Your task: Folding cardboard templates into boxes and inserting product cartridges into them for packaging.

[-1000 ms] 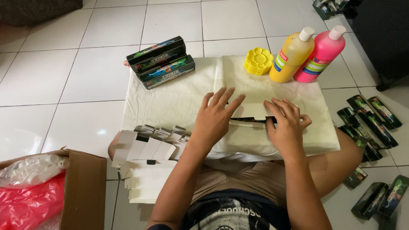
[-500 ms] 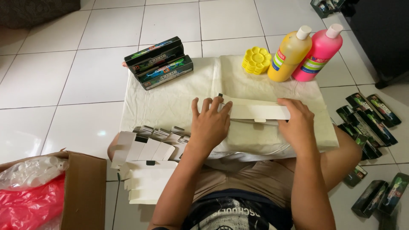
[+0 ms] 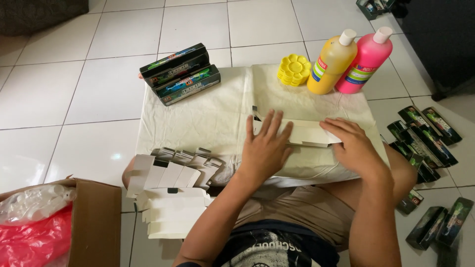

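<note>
Pressing my left hand (image 3: pixel 267 148) flat on a white flattened carton (image 3: pixel 309 132), I am keeping its fingers spread wide across the card's left part, palm down, gripping nothing. My right hand (image 3: pixel 354 146) is lying on the carton's right end with its fingers stretched out and close together, also open and only pushing down. The carton is lying on a cream cloth (image 3: pixel 208 118) that is covering the low worktop over my lap, just in front of a yellow bottle (image 3: pixel 330 64) and a pink bottle (image 3: pixel 363 62) standing side by side at the cloth's far edge, with a yellow flower-shaped palette (image 3: pixel 294 69) just beside them. Two dark printed boxes (image 3: pixel 180 74) are standing at the cloth's far left corner. A stack of white carton blanks (image 3: pixel 170 190) is resting by my left knee, and more dark boxes (image 3: pixel 423 133) are lying on the tiled floor (image 3: pixel 64 99) to my right
</note>
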